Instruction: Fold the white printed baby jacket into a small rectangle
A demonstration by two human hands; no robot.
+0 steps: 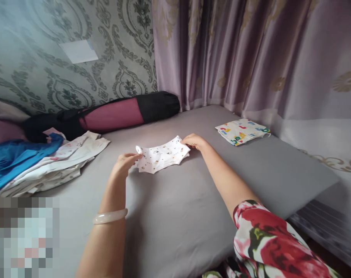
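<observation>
A small white printed piece of clothing [164, 155], folded over in layers, lies on the grey bed sheet [181, 208] in front of me. My left hand [125, 163] pinches its left end, where the corner curls up slightly. At its far right corner, my right hand [193, 141] has its thumb and fingers closed on the cloth. A pale bangle sits on my left wrist, and a floral sleeve covers my right upper arm. Which kind of garment it is, I cannot tell.
To the left lies a pile of clothes [62, 162] with a blue garment [21, 156]. A folded colourful-print cloth [242, 131] rests at the right. Along the wall stretches a black and maroon long bag [111, 115]. Purple curtains [216, 54] hang behind the bed.
</observation>
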